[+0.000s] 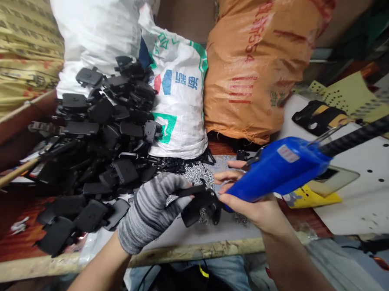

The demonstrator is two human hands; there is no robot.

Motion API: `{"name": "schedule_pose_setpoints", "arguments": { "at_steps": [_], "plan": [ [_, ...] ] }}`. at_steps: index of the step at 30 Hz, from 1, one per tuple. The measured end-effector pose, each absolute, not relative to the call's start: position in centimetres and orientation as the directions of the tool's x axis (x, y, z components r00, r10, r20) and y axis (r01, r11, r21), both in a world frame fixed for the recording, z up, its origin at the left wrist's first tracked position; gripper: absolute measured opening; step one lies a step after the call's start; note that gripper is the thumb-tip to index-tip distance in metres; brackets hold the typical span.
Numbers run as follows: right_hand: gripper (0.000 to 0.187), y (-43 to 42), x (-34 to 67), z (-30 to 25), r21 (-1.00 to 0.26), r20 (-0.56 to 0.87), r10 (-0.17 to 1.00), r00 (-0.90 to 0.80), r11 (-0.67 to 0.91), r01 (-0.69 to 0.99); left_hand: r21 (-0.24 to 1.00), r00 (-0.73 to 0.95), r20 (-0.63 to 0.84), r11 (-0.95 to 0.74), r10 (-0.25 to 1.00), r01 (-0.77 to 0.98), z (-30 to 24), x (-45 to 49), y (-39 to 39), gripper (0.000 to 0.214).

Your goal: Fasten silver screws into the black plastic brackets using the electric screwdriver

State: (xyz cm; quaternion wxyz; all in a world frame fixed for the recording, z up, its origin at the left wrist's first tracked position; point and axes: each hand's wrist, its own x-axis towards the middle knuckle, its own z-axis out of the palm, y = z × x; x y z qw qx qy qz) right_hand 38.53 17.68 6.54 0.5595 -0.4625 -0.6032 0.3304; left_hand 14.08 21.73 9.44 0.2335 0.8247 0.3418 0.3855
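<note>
My left hand [154, 208], in a grey striped fingerless glove, pinches a black plastic clip-like part [193, 211] above the table's front. Bare and closed, my right hand [254, 205] grips a blue electric screwdriver [277, 167], whose black cord runs off to the right. The screwdriver's front end points at the black part; its tip is hidden, so I cannot tell whether they touch. Behind the part lies a heap of small silver screws [198, 173]. More screws show below the part and beneath my right hand.
A large pile of black plastic parts [104, 111] covers the left side. White [181, 89] and orange [246, 73] woven sacks stand behind. A wooden stick [13, 176] juts in at left. At right, a phone [338, 179] lies on a white perforated board [363, 206].
</note>
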Motion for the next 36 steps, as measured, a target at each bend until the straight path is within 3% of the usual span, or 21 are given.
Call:
{"name": "schedule_pose_setpoints", "arguments": {
  "at_steps": [4, 8, 11, 15, 20, 26, 32, 34, 36],
  "plan": [
    [0.058, 17.3, 40.1, 6.1, -0.939, 0.344, 0.937, 0.061, 0.343, 0.03, 0.815, 0.199, 0.52, -0.553, 0.831, 0.177, 6.2, 14.5, 20.9, 0.022],
    [0.065, 16.5, 39.8, 6.3, -0.963, 0.268, 0.961, -0.072, 0.27, 0.023, 0.781, 0.103, 0.62, -0.624, 0.778, 0.013, 4.7, 16.2, 20.2, 0.025],
    [0.057, 16.0, 38.9, 5.9, -0.971, 0.231, 0.97, -0.07, 0.235, 0.047, 0.689, 0.072, 0.702, -0.701, 0.709, 0.184, 5.0, 16.5, 20.2, 0.026],
    [0.056, 16.0, 38.5, 4.9, -0.917, 0.377, 0.918, 0.12, 0.351, 0.19, 0.493, 0.22, 0.712, -0.697, 0.667, 0.52, 5.8, 15.9, 20.0, 0.028],
    [0.045, 15.9, 38.8, 5.9, -0.817, 0.467, 0.877, 0.115, 0.378, 0.435, 0.519, 0.322, 0.588, -0.652, 0.742, 0.553, 6.8, 15.4, 19.3, 0.027],
    [0.035, 15.4, 38.4, 7.4, -0.718, 0.549, 0.834, 0.055, 0.437, 0.542, 0.451, 0.376, 0.553, -0.646, 0.744, 0.616, 7.5, 15.0, 18.7, 0.033],
    [0.038, 14.9, 38.4, 6.9, -0.757, 0.5, 0.865, 0.048, 0.409, 0.509, 0.335, 0.314, 0.667, -0.648, 0.676, 0.684, 6.5, 15.0, 18.8, 0.029],
    [0.043, 15.0, 38.8, 6.8, -0.845, 0.421, 0.906, 0.047, 0.372, 0.384, 0.412, 0.299, 0.6, -0.607, 0.742, 0.68, 5.4, 14.9, 19.2, 0.031],
    [0.046, 15.4, 39.2, 7.1, -0.911, 0.368, 0.918, 0.15, 0.324, 0.254, 0.541, 0.275, 0.447, -0.502, 0.851, 0.674, 3.9, 14.8, 19.4, 0.033]
  ]
}}
